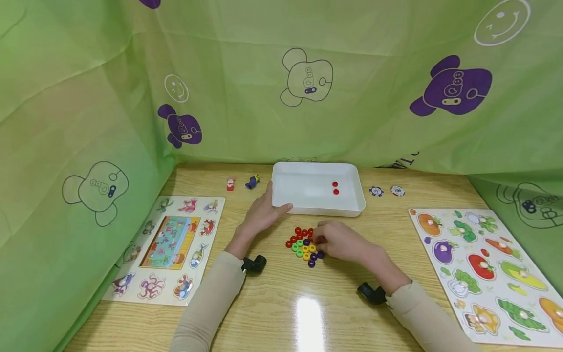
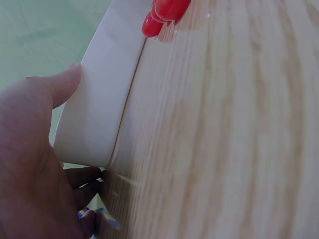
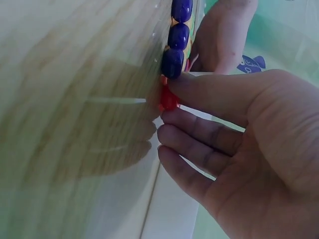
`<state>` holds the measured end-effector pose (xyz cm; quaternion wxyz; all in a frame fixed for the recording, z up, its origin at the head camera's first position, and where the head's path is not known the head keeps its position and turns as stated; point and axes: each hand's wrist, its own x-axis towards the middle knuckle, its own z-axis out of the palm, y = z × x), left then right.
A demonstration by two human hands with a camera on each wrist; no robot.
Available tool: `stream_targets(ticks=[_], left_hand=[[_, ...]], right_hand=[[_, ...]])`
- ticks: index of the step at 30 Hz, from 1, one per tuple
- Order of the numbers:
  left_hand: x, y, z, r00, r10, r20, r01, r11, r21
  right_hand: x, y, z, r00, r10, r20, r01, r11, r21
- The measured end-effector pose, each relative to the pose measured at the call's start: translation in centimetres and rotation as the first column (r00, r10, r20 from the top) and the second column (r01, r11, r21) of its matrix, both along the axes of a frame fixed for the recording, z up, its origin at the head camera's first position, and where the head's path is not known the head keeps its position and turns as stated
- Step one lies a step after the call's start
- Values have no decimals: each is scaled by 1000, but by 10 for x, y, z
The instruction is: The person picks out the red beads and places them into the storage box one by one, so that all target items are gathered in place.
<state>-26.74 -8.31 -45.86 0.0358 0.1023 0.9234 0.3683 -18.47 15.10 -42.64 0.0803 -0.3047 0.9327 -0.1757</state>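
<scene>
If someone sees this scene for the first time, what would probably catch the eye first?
Probably the cluster of small glossy rings in red, green, yellow and purple, at the centre of the light wooden table, with the right hand on its right. Behind it is the shallow white rectangular tray, holding two red pieces, with the left hand at its near-left corner. Bright green printed cloth hangs behind the tray.

One white tray [image 1: 303,188] is standing on one desk [image 1: 264,313], holding two small red pieces [image 1: 335,184]. Two chips [image 1: 376,191], two toy figures [image 1: 252,182] and two picture boards [image 1: 169,242] are lying about. Rings in four colours, red rings [image 1: 289,243], green rings [image 1: 294,248], yellow rings [image 1: 306,256] and purple rings [image 1: 311,263], are clustering together; two hands [image 1: 338,239] are showing, one covering some, so exact ring counts are staying unclear.
</scene>
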Motion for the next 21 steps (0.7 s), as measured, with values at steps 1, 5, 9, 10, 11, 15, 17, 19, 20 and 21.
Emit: stream_targets(ticks=[1,5,9,10,11,15,17,19,20,21], left_hand=[[0,0,1,1000,0,1,0,1000,-3],[0,-1,2,1000,1,15,-1,1000,-12],[0,-2,4,1000,5,21,-5,1000,-13],[0,-2,4,1000,8,22,-7,1000,-11],[0,-2,4,1000,6,22,-6,1000,-12],[0,-2,4,1000,8,15,-8,1000,-3],[-1,-1,3,1000,10,5,-10,1000,1],[-1,0,2,1000,12,2,-12,1000,-3],[0,0,1,1000,12,4,-12,1000,-7],[0,0,1,1000,15,8,-15,1000,-14]], right_hand=[[-1,0,0,1000,0,4,0,1000,-4],[-9,1,6,1000,-9,16,10,999,-45],[-19,3,16,999,-38,-7,37,995,-93],[-22,4,19,999,-47,-20,45,994,-103],[-25,5,22,997,-62,-35,57,992,-109],[-41,9,30,986,-126,-113,107,982,-156],[-52,11,30,975,-170,-143,143,973,-182],[-63,13,26,962,-222,-157,187,960,-209],[-69,15,23,956,-248,-154,210,951,-228],[-75,16,20,949,-276,-153,235,941,-244]])
